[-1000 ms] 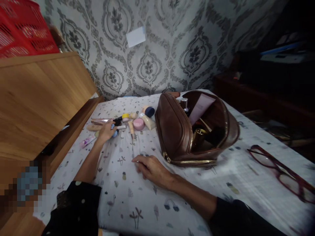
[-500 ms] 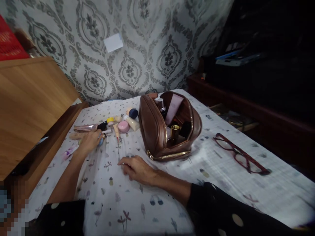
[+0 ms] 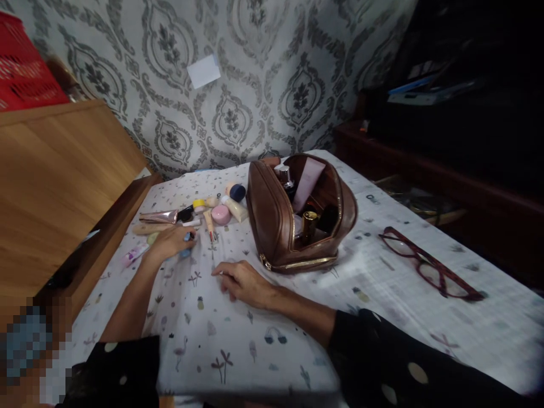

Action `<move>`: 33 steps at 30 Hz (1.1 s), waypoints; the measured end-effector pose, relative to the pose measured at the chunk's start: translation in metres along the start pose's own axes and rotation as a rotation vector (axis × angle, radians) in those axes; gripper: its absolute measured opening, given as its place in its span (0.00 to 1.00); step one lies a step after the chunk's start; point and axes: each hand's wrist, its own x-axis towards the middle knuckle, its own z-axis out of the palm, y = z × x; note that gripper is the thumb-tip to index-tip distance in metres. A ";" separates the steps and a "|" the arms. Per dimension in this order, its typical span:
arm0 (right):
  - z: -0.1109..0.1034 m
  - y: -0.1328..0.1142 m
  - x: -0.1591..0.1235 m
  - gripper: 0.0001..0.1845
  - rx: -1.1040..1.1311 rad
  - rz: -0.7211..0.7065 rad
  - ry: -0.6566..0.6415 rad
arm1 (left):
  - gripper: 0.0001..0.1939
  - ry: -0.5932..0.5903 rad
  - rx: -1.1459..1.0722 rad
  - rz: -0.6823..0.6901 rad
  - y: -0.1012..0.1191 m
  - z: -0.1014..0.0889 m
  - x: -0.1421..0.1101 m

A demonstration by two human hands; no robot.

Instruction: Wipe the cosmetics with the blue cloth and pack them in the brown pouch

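My left hand (image 3: pixel 168 242) has its fingers curled around a small blue bottle (image 3: pixel 186 245) with a dark end, just above the patterned sheet; the fingers partly hide it. Close by are a pink-and-purple tube (image 3: pixel 136 253), a shiny rose-gold tube (image 3: pixel 159 217), a beige tube (image 3: pixel 209 222), a round pink jar (image 3: pixel 221 215) and a cream tube (image 3: pixel 234 209). My right hand (image 3: pixel 244 283) rests on the sheet holding nothing, index finger stretched out and the others loosely bent. Beyond it stands an unzipped brown cosmetic bag (image 3: pixel 272 212) with a pale pink tube (image 3: pixel 309 182) and a gold-capped bottle (image 3: pixel 310 225) inside.
Red-framed glasses (image 3: pixel 433 265) lie on the sheet at the right. A wooden panel (image 3: pixel 63 170) borders the left side, with a red basket (image 3: pixel 25 65) above it. Patterned wallpaper (image 3: pixel 232 119) covers the wall behind.
My left hand has drawn the blue bottle a little toward me, away from the other cosmetics. My right hand stays resting on the sheet. The camera view has shifted right overall.
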 end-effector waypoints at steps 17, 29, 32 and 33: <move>0.004 0.018 0.010 0.19 0.307 -0.035 0.275 | 0.19 0.259 -0.704 0.123 0.066 0.021 -0.021; 0.005 0.018 0.013 0.15 0.412 0.058 0.372 | 0.18 0.538 -0.654 0.138 0.070 0.052 -0.032; 0.004 0.015 0.011 0.14 0.416 0.070 0.386 | 0.19 0.491 -0.656 0.151 0.061 0.053 -0.029; 0.004 0.014 0.010 0.13 0.422 0.073 0.388 | 0.20 0.480 -0.672 0.152 0.059 0.052 -0.028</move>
